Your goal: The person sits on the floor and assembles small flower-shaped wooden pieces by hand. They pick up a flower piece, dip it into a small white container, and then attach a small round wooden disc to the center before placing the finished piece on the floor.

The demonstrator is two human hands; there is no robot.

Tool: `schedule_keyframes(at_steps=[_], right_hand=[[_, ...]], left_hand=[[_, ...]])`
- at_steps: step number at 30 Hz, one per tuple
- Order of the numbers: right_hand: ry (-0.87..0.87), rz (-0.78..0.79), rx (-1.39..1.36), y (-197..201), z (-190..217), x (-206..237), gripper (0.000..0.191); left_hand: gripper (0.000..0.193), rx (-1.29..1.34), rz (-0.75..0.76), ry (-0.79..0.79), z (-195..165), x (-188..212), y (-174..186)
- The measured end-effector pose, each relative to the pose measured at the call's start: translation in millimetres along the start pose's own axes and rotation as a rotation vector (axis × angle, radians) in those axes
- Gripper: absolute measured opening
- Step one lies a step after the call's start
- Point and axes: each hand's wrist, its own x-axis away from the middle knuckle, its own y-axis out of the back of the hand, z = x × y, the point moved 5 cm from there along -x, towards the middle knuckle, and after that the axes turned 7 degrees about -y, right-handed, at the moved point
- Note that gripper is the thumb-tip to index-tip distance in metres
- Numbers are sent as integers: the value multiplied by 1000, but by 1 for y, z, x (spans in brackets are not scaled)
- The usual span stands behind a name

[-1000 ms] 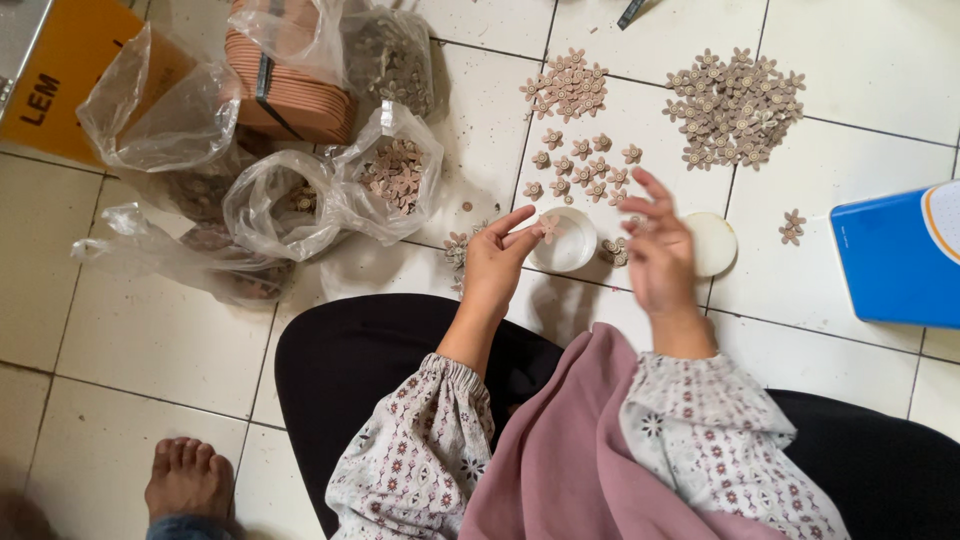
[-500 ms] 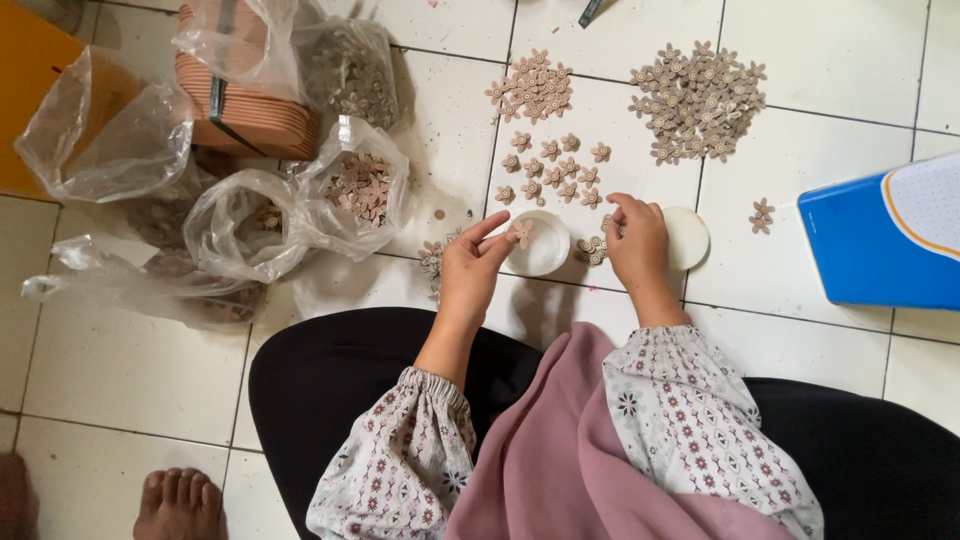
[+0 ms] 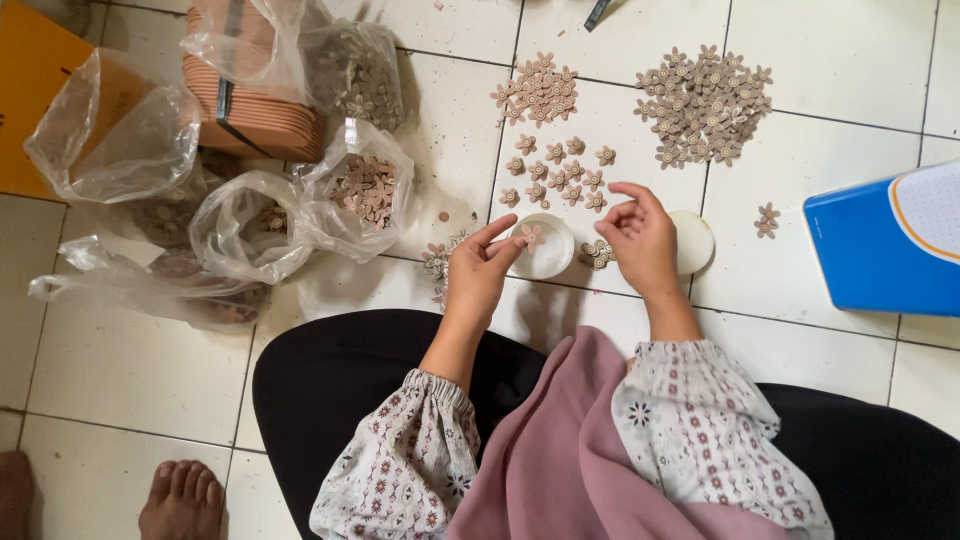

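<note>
Presently the left hand (image 3: 478, 275) is pinching a small flower-shaped piece (image 3: 530, 237) between thumb and forefinger, holding it over the shallow white dish (image 3: 548, 255) on the tiled floor (image 3: 130, 360). The right hand (image 3: 645, 240) is hovering just beside the dish with fingers loosely curled; whether it is holding anything cannot be told. Compared with half a second ago, the left fingertips are sitting further over the dish and the right hand is lifting slightly away from it, which suggests the piece is being dipped or coated. Beyond the dish, single flower pieces are lying in loose rows (image 3: 555, 175), with two heaped piles (image 3: 705, 105) further out. A round white lid (image 3: 695, 240) is resting beside the right hand. Clear plastic bags (image 3: 300, 205) are sitting to the left, a blue box (image 3: 880, 240) to the right.
</note>
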Motion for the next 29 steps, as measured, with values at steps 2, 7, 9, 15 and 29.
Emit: schedule_keyframes(at_steps=[2, 7, 9, 15, 29], right_hand=[[105, 105, -248, -12, 22, 12, 53], [265, 94, -24, -42, 60, 44, 48], [308, 73, 59, -46, 70, 49, 52], [356, 35, 65, -47, 77, 50, 62], [365, 46, -7, -48, 58, 44, 72]], left_hand=[[47, 13, 0, 9, -2, 1, -3], [48, -16, 27, 47, -5, 3, -5], [50, 25, 49, 29, -6, 3, -7], [51, 34, 83, 18, -5, 3, -9], [51, 78, 89, 3, -1, 2, -10]])
